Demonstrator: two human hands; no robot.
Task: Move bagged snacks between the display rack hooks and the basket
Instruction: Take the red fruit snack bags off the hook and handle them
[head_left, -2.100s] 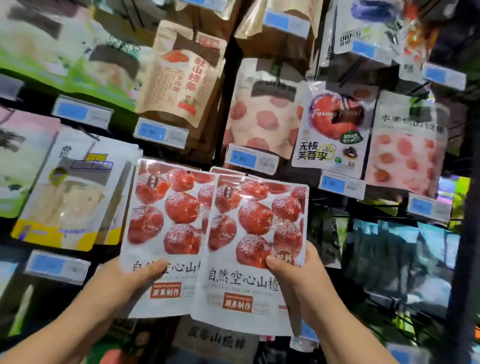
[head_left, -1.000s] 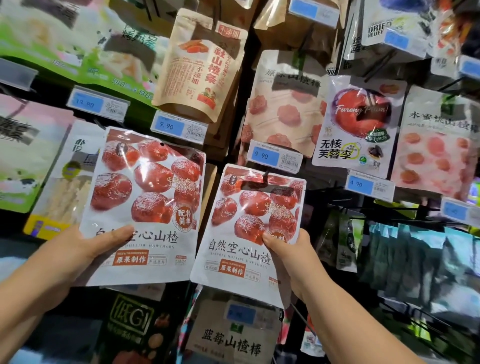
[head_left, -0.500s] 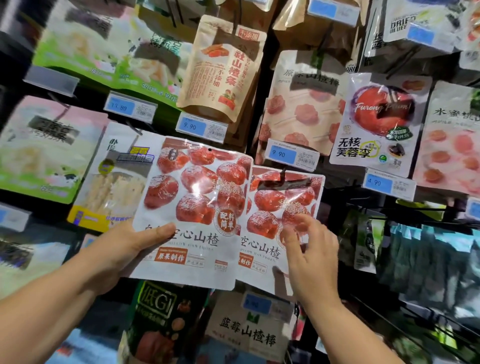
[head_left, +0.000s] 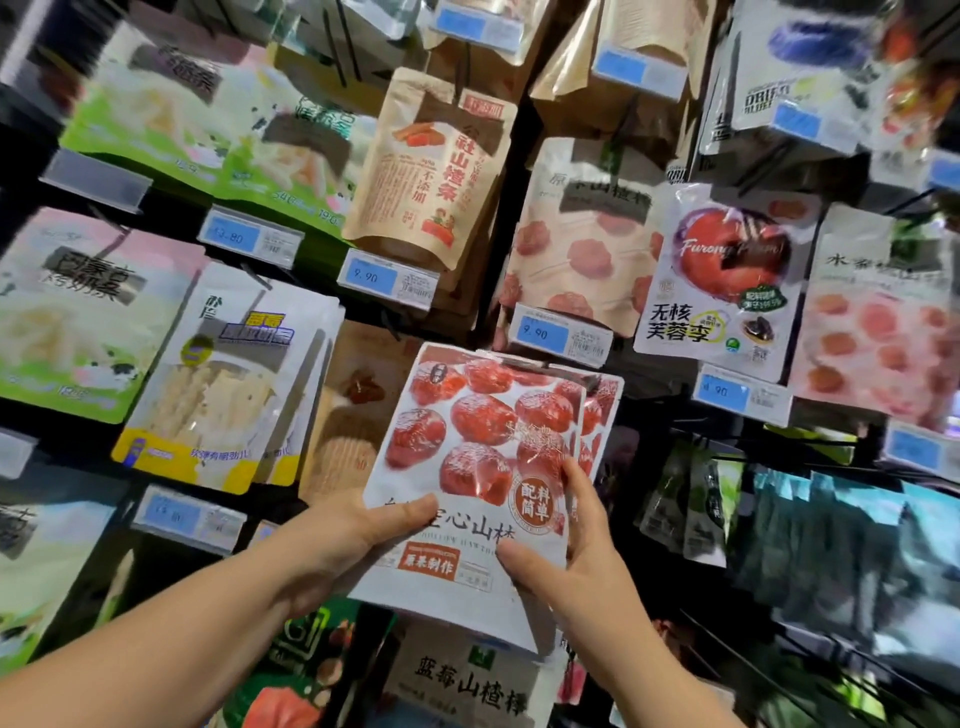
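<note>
In front of a shop's display rack (head_left: 506, 171), crowded with hanging packets, a person's two hands held a snack bag (head_left: 467, 452) near the middle of the view; the left hand (head_left: 337, 540) gripped its lower left edge, thumb laid flat across the front; the right hand (head_left: 571, 551) gripped the lower right corner, thumb on the front and fingers running up the side edge. A second matching bag (head_left: 605, 405) lay directly behind the first, showing only along the right; whether the right hand also held it could not be told. The front bag's top edge sat just below a blue price tag (head_left: 558, 332); whether it hung on one of the rack's hooks (head_left: 622, 130) was hidden.

Through the bag's clear upper window showed round red fruits, loosely packed; the lower part was white with printed characters. The bag looked light, thin and glossy, probably slippery and easily bent; holding both bottom corners seemed steady, though the floppy top would likely need guiding onto a hook. No basket was in view.
</note>
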